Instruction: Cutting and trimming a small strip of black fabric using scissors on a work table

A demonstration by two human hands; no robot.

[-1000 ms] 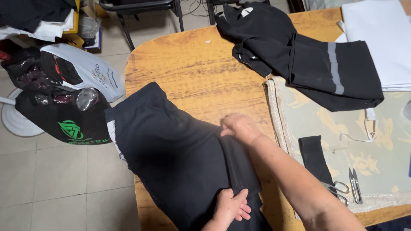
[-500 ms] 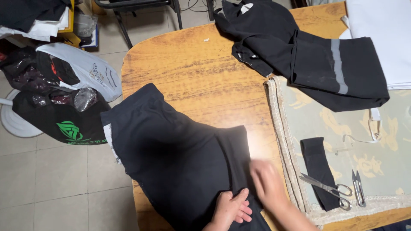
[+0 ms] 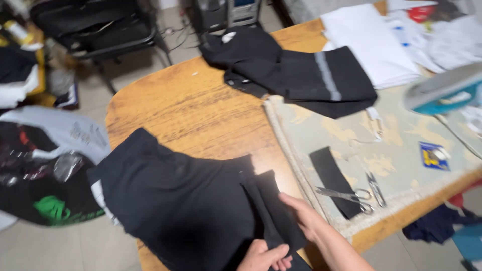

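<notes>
hands press a fold into black cloth

a black garment (image 3: pixel 175 200) lies spread on the near edge of a wooden table (image 3: pixel 201 115); the left hand (image 3: pixel 263 257) curls closed on its folded strip, while the right hand (image 3: pixel 304 218) lies open and flat on it; scissors (image 3: pixel 346 194) rest just beside on a pale mat (image 3: pixel 401 150); the fold would likely sit best with edges aligned and cloth smoothed outward.

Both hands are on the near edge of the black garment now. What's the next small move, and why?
Probably smooth the folded flap flat. The right hand rests on the flap at the edge of the black garment, the left hand pins that edge below, and the flap's corner stands up unevenly on the wooden table.
</notes>
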